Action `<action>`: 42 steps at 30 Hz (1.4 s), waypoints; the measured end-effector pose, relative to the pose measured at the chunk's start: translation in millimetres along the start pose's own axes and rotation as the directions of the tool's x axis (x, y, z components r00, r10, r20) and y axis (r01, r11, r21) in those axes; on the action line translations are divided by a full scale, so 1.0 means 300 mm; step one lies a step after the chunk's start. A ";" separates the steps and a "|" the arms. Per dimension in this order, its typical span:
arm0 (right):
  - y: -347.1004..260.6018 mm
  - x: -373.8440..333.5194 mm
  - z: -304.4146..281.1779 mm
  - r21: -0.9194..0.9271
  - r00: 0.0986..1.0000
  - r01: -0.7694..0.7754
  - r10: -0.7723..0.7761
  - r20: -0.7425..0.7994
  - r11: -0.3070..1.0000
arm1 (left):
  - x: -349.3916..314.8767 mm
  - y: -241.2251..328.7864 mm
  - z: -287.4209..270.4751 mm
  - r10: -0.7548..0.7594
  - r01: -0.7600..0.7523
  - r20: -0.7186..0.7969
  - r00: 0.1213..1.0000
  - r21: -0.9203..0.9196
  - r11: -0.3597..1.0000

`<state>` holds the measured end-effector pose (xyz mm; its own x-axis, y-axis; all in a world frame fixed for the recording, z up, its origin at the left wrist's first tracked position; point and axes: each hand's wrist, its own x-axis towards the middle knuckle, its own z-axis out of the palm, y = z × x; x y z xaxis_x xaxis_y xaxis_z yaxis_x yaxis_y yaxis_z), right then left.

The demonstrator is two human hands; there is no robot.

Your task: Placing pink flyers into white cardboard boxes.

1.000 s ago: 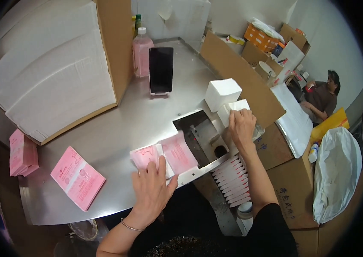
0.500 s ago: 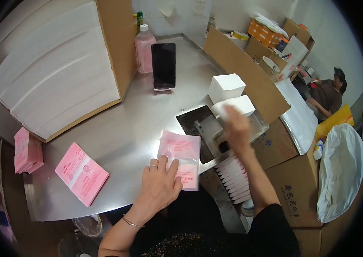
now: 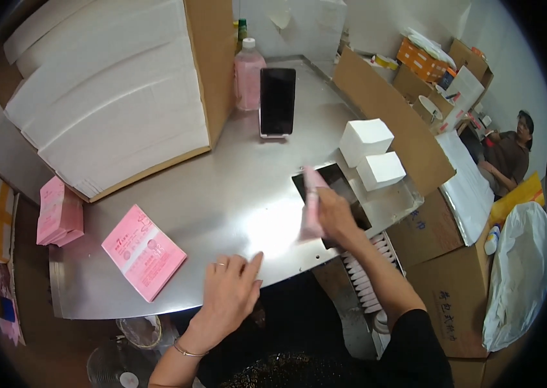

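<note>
My right hand point(image 3: 338, 218) grips a pink printed plastic pack point(image 3: 313, 205), tilted on edge beside the dark rectangular opening point(image 3: 335, 178) in the metal table. The pack is partly blurred, and my fingers hide some of it. Near the table's front edge my left hand point(image 3: 231, 291) holds nothing; its fingers are stretched out, the index finger apart. To its left lies a flat pile of pink printed packs point(image 3: 144, 252) with a pale band across. Two white paper blocks point(image 3: 367, 139) stand beyond the opening.
A phone point(image 3: 278, 102) stands upright at the back beside a bottle of pink liquid point(image 3: 249, 74). A large carton point(image 3: 112, 97) rises at the left, with more pink packs point(image 3: 59, 212) below. A cardboard wall point(image 3: 393, 116) borders the right; a person point(image 3: 509, 152) sits beyond.
My right hand has come down from the white blocks and picked up the pink pack that lay under my left hand. My left hand is now off it. The view has shifted slightly.
</note>
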<state>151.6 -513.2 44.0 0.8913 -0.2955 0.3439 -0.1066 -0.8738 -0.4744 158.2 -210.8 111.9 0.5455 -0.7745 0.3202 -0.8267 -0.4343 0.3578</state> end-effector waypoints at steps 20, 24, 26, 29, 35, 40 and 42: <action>0.172 0.034 -0.323 -0.457 0.928 -0.078 -0.103 -0.357 0.886 | -0.084 -0.169 -0.171 -0.268 0.245 -0.358 0.895 -0.108 0.963; 0.156 0.020 -0.319 -0.466 0.860 -0.015 -0.227 -0.458 0.884 | 0.083 -0.016 0.067 0.061 -0.105 -0.202 0.977 -0.218 0.970; 0.002 -0.019 -0.243 -0.241 0.937 0.061 -0.139 -0.322 0.969 | 0.098 -0.003 0.098 0.057 -0.076 -0.093 0.994 -0.215 0.974; -0.336 -0.234 -0.146 -0.143 0.719 0.688 -0.695 -0.007 0.712 | 0.090 -0.031 0.086 -0.006 -0.010 -0.158 0.987 -0.105 0.994; -0.404 -0.060 -0.021 -0.183 0.831 0.497 -0.404 0.382 0.848 | 0.128 0.031 0.131 -0.136 0.147 -0.228 0.964 0.030 0.989; -0.296 -0.130 -0.075 0.052 0.863 0.504 -0.501 -0.068 0.862 | 0.094 -0.061 0.105 -0.096 0.109 -0.125 0.988 0.101 0.989; -0.169 -0.027 -0.184 -0.217 0.904 0.299 -0.349 -0.248 0.929 | 0.069 -0.057 0.103 -0.124 0.159 -0.169 0.978 0.212 0.964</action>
<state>125.6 -487.8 110.1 0.7337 -0.0582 0.6769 0.0720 -0.9841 -0.1627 179.3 -233.6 85.5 0.6591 -0.6259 0.4170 -0.7398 -0.6392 0.2100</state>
